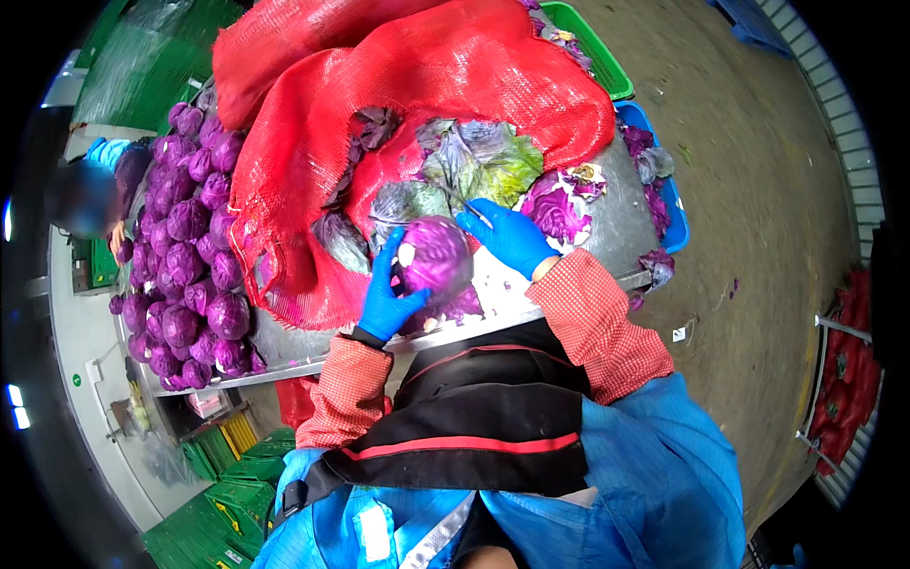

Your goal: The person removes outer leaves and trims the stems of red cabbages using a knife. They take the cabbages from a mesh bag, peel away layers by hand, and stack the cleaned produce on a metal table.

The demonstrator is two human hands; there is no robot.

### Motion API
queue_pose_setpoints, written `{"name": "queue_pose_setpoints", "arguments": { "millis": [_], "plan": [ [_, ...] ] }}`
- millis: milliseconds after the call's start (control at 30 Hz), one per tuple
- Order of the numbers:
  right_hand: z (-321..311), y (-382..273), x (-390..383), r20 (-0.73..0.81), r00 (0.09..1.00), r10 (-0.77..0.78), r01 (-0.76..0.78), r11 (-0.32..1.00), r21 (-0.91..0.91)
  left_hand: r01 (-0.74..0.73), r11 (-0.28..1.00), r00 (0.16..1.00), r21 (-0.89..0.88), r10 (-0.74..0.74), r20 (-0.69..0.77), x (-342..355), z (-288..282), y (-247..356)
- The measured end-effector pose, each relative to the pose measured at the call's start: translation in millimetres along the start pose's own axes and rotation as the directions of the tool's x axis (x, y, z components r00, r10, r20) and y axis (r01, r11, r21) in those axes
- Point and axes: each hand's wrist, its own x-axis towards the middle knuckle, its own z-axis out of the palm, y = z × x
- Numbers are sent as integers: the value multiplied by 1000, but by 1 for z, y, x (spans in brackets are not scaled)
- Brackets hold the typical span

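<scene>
Blue-gloved left hand [387, 294] clamps a round purple cabbage [438, 256], seemingly stripped; right hand [507, 237] beside it grips a thin dark tool [465, 203]. Left of both, bare purple heads [188, 220] sit piled; how many remain is unclear.

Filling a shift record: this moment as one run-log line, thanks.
left hand: gripping purple cabbage | right hand: holding thin tool | red mesh sack: beneath loose leaves

Wearer's two hands [384, 302] [509, 237], one held cabbage [438, 256] (dozens of piled cabbages [188, 220]).
</scene>
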Motion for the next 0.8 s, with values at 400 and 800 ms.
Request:
{"name": "queue_pose_setpoints", "arguments": {
  "millis": [400, 800],
  "plan": [
    [6, 16, -39, 41, 996, 77, -58, 936, -347, -48, 915, 935, 401, 182, -303, 31, 44, -8],
    [-1, 7, -47, -87, 967, -238, 135, 776, -616, -186, 913, 982, 362, 186, 35, 79, 13, 0]
  ]
}}
